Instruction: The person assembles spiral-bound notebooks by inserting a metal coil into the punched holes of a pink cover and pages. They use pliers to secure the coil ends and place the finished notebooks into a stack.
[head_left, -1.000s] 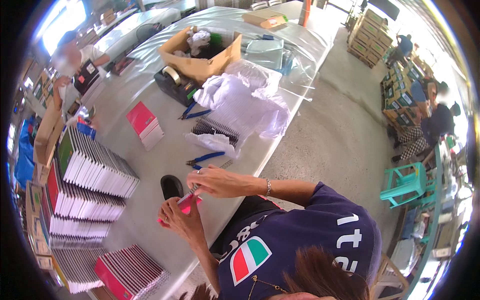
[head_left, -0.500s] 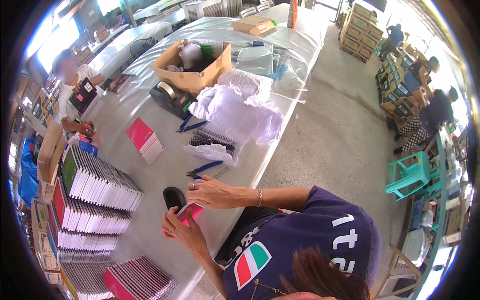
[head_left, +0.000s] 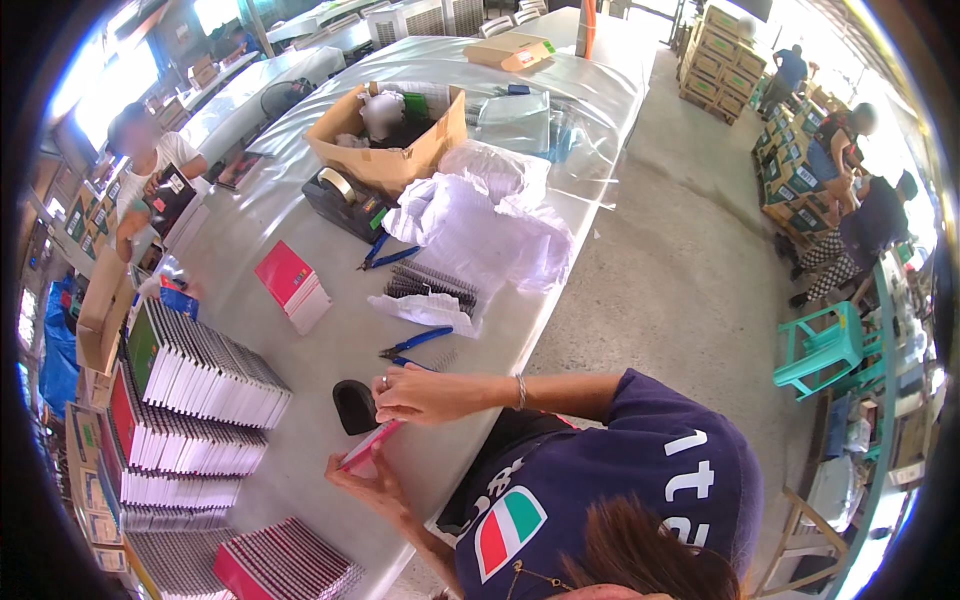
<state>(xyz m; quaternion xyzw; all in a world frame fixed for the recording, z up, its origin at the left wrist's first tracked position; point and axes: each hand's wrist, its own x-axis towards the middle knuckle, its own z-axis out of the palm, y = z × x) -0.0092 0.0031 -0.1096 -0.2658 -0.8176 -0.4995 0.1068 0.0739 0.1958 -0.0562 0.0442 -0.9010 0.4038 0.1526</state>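
A pink-covered notebook (head_left: 370,447) is tilted up on its edge at the table's near side. My left hand (head_left: 372,482) is closed round its lower side, thumb and fingers on opposite faces. At the notebook's upper end, my right hand (head_left: 425,396) has its fingers bent and pressed together; what they pinch is hidden. A black rounded object (head_left: 354,407) lies just left of my right fingertips. Beyond my right hand are blue-handled pliers (head_left: 415,343) and a loose wire coil (head_left: 442,358).
Stacked spiral notebooks (head_left: 205,395) stand at the left, with red ones (head_left: 285,562) nearer. Farther off are a small red-covered stack (head_left: 293,285), black coils (head_left: 432,287), more pliers (head_left: 385,254), white wrapping (head_left: 490,225), a tape dispenser (head_left: 345,205) and a carton (head_left: 390,165). A co-worker (head_left: 160,165) is across the table.
The notebook has turned from lying flatter to standing on its edge, with my left hand shifted beneath it. My right hand has moved slightly right. The co-worker's lower hand has lifted off the table.
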